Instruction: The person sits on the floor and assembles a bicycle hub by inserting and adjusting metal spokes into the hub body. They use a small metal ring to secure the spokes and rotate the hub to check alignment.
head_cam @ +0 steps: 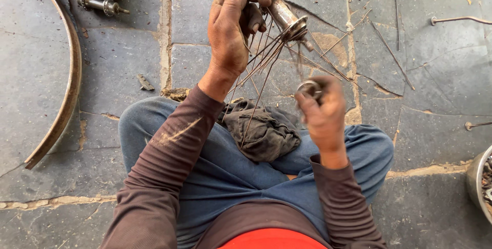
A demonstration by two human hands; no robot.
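My left hand (pixel 233 21) is raised and closed around one end of a metal wheel hub (pixel 286 16), held tilted above my lap. Several thin spokes (pixel 264 69) hang from the hub's flange down toward my knees. My right hand (pixel 322 108) sits lower, to the right of the spokes, fingers pinched on a small round metal ring (pixel 309 87). A dark crumpled rag (pixel 264 131) lies on my lap, on the blue trousers, beneath both hands.
A curved metal wheel rim (pixel 69 85) lies on the stone floor at the left. A second hub (pixel 97 3) rests at the top left beside a stone block. Loose spokes (pixel 392 52) and a rod (pixel 458 19) lie scattered at the right. A metal bowl (pixel 476 180) stands at the right edge.
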